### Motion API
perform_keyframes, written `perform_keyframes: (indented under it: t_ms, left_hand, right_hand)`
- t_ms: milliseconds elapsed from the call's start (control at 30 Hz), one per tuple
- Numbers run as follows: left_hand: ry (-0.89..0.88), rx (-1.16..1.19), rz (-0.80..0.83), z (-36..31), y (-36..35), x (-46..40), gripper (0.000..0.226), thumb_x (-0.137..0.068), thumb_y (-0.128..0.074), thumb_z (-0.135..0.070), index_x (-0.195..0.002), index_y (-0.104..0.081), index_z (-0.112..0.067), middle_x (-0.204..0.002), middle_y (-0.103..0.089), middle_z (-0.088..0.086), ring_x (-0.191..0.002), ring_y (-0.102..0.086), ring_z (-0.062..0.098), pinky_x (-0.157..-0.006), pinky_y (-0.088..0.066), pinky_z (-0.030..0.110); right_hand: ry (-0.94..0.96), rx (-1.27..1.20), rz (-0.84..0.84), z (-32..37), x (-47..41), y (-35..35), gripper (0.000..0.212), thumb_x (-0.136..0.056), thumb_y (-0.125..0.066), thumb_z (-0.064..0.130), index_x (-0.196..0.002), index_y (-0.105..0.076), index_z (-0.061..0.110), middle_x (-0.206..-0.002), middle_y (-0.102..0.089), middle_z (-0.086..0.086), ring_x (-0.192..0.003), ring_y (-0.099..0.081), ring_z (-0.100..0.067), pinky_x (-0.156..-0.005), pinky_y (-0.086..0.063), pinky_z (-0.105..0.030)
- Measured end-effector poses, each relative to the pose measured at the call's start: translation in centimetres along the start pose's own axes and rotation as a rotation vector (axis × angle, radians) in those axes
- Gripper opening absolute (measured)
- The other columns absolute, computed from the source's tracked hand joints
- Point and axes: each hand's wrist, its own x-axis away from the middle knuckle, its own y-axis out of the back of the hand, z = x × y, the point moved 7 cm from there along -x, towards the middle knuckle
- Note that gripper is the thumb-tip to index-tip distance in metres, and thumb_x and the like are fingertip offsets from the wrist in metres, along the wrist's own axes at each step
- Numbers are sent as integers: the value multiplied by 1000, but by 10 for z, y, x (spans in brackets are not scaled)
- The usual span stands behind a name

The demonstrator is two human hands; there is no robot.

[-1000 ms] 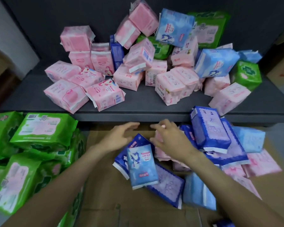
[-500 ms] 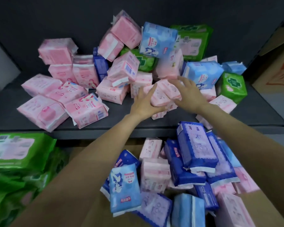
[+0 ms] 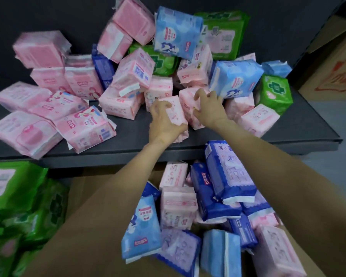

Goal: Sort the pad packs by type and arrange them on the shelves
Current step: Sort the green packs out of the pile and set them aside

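gripping pink packs (image 3: 175,112) on shelf (image 3: 300,126), both hands: left (image 3: 164,122), right (image 3: 209,108); fingertips hidden.

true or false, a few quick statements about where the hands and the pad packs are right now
1. Both hands are at pink packs on the shelf. True: left hand grips a pink pack; right hand grips the neighbouring pink pack.
2. The shelf holds only pink packs. False: blue and green packs lie there too.
3. A big green pack is at the back of the pile. True.
4. The box below holds only green packs. False: blue and pink packs fill it.
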Motion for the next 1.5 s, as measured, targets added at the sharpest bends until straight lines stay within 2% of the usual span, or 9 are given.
perform_keyframes:
  t_ms: [267, 367, 500, 633, 700, 833, 1100, 1367, 1500]
  left_hand:
    - [-229, -22, 216, 32, 75, 72, 71, -64, -76, -35, -128, -45, -37, -146, -27, -16, -126, -27, -7, -102, -24, 20]
    - [-316, -265, 312, 45, 83, 104, 75, -55, -62, -52, -128, -45, -41, -149, -16, -25, -127, -39, 4, -94, -41, 31]
    - [-366, -435, 283, 68, 72, 131, 73, -61, -76, -28, -126, -44, -32, -151, -4, -18, -112, -51, 22, -69, -53, 39]
    - [-517, -535, 506, 90, 51, 149, 64, -61, -72, -17, -120, -52, -31, -154, -14, -14, -137, -30, 14, -99, -42, 32]
    - [-362, -430, 615, 104, 46, 149, 58, -66, -67, -22, -122, -54, -29, -152, -21, -10, -136, -30, 11, -106, -32, 28]
    - [19, -81, 542, 121, 56, 133, 52, -80, -69, -2, -123, -51, -26, -135, -39, 0, -123, -50, 15, -102, -41, 27]
    - [15, -629, 171, 125, 64, 120, 38, -100, -43, -28, -138, -44, -21, -137, -48, 5, -121, -49, 23, -98, -43, 36]
    - [-245, -447, -10, 67, 69, 119, 26, -96, -52, -28, -121, -60, -21, -124, -60, -2, -114, -53, 17, -90, -43, 30]
    - [-430, -241, 49, 5, 69, 109, 14, -93, -55, -28, -102, -65, -23, -94, -65, -13, -93, -57, 8, -79, -46, 30]
  right_hand:
    - [-19, -534, -160, 7, 127, 48, 74, -78, -68, 16, -143, -35, 19, -132, -39, -14, -122, -36, -24, -89, -25, -17]
    - [14, -450, -106, 17, 157, 26, 76, -75, -70, 15, -143, -37, 14, -125, -38, -12, -119, -38, -26, -93, -25, -17]
    - [88, -367, -45, 25, 174, -6, 71, -68, -71, 8, -132, -40, 8, -122, -35, -13, -111, -37, -27, -95, -35, -31]
    - [203, -87, 16, 18, 191, -30, 63, -59, -67, -6, -115, -44, 11, -118, -42, -11, -101, -37, -28, -86, -41, -36]
    - [314, 91, 91, 24, 201, -41, 60, -59, -66, -4, -112, -46, 13, -111, -48, -7, -98, -40, -27, -83, -44, -38]
    - [311, 172, 209, 28, 207, -30, 42, -77, -64, 21, -113, -44, 18, -107, -51, -1, -101, -45, -23, -70, -36, -28]
    - [361, 121, 328, 40, 211, -47, 65, -78, -67, 46, -130, -39, 19, -133, -45, 0, -123, -42, -23, -102, -33, -36]
    - [376, 274, 62, 51, 190, -49, 43, -86, -58, 16, -129, -54, 13, -134, -52, -12, -124, -45, -34, -103, -36, -44]
    - [422, 50, -112, 42, 180, 0, 33, -75, -68, 10, -108, -68, 10, -105, -68, -10, -96, -62, -34, -82, -50, -41]
